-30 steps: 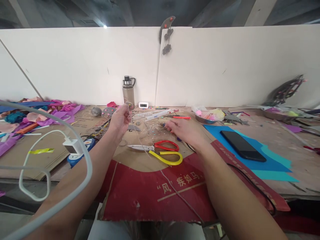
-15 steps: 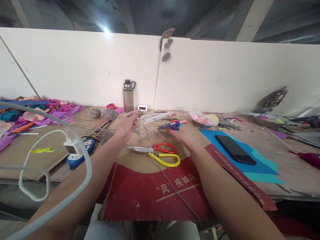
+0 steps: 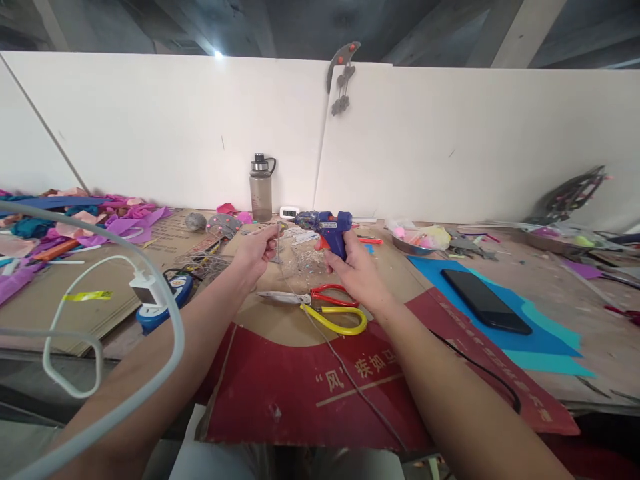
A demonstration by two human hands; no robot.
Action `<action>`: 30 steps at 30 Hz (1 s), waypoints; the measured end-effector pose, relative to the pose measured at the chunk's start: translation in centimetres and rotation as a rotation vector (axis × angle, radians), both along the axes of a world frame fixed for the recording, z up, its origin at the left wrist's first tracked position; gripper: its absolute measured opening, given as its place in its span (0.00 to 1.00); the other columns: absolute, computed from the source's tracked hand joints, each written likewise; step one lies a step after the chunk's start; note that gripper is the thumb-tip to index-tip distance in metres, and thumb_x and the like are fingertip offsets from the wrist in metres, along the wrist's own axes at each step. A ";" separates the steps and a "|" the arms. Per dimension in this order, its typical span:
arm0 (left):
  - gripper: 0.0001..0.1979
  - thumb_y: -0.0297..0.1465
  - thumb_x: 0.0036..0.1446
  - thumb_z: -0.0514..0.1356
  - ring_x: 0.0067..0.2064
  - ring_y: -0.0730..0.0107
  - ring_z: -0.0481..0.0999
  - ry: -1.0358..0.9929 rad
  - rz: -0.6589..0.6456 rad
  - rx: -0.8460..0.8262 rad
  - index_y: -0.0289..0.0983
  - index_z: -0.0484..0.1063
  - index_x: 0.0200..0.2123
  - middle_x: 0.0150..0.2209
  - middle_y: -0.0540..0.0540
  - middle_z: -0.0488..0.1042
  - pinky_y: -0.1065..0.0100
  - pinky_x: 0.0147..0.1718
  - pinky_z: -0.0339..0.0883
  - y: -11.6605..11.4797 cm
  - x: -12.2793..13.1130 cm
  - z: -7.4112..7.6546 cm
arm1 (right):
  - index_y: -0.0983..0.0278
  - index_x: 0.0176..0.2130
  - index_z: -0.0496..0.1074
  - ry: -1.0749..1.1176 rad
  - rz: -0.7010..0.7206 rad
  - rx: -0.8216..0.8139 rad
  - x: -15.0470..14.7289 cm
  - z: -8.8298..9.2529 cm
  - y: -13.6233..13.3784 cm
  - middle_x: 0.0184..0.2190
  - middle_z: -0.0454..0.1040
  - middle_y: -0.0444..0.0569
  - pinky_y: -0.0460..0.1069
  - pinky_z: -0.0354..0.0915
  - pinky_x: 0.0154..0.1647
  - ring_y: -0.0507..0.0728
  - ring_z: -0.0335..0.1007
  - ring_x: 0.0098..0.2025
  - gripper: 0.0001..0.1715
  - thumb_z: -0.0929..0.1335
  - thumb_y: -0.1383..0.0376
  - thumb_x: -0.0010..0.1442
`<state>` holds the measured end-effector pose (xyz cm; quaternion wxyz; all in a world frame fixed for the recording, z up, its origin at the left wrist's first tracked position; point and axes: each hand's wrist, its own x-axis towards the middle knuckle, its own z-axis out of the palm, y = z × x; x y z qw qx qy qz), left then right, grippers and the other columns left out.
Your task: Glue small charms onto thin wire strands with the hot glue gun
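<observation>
My right hand is wrapped round the handle of a blue glue gun, raised over the cardboard with its nozzle toward the left. Opposite it, my left hand pinches a thin grey cord, which runs down across the red-printed cardboard to its front edge. Small grey material shows at the left fingertips, too small to make out. Scissors with one red and one yellow handle lie partly open below both hands, the cord crossing them.
A bottle and a small white display stand by the white panel. Coloured scraps and a blue device with a white plug are at left. A phone lies on blue sheets at right; a white cable loops across the left foreground.
My right hand has lifted the glue gun from the table and turned it to point left. My left hand stays nearly in place with the cord. The view has shifted slightly.
</observation>
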<state>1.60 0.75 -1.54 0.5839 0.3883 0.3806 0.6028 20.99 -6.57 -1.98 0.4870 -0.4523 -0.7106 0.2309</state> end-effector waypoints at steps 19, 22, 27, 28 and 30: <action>0.14 0.30 0.37 0.68 0.18 0.87 0.56 0.078 0.020 0.085 0.33 0.65 0.20 0.20 0.53 0.63 0.80 0.12 0.40 -0.7 0.7 0.0 | 0.61 0.50 0.61 -0.197 -0.051 0.115 -0.2 0.0 -0.2 0.41 0.73 0.51 0.55 0.63 0.45 0.60 0.69 0.41 0.17 0.61 0.65 0.59; 0.13 0.30 0.37 0.68 0.18 0.87 0.55 0.112 0.030 0.104 0.33 0.65 0.20 0.21 0.52 0.64 0.80 0.12 0.39 -0.9 0.8 0.2 | 0.62 0.51 0.61 -0.222 -0.090 0.133 -0.3 0.0 -0.3 0.42 0.73 0.53 0.55 0.64 0.44 0.61 0.69 0.42 0.18 0.60 0.66 0.60; 0.14 0.31 0.36 0.68 0.18 0.86 0.55 0.120 0.046 0.103 0.33 0.65 0.20 0.21 0.53 0.64 0.79 0.12 0.40 -0.9 0.6 0.2 | 0.62 0.50 0.62 -0.260 -0.103 0.161 -0.5 0.0 -0.3 0.44 0.73 0.56 0.55 0.64 0.45 0.62 0.69 0.46 0.17 0.60 0.65 0.60; 0.14 0.31 0.35 0.68 0.18 0.86 0.55 0.118 0.052 0.103 0.33 0.65 0.20 0.21 0.53 0.64 0.79 0.12 0.39 -0.8 0.5 0.1 | 0.63 0.50 0.62 -0.269 -0.101 0.163 -0.5 0.0 -0.3 0.44 0.73 0.56 0.56 0.64 0.45 0.63 0.69 0.46 0.17 0.60 0.65 0.61; 0.14 0.31 0.35 0.69 0.18 0.86 0.55 0.112 0.061 0.101 0.33 0.66 0.21 0.21 0.52 0.65 0.79 0.12 0.39 -0.7 0.4 0.1 | 0.63 0.51 0.61 -0.283 -0.100 0.161 -0.5 0.0 -0.3 0.44 0.73 0.56 0.57 0.64 0.44 0.64 0.69 0.46 0.18 0.60 0.64 0.61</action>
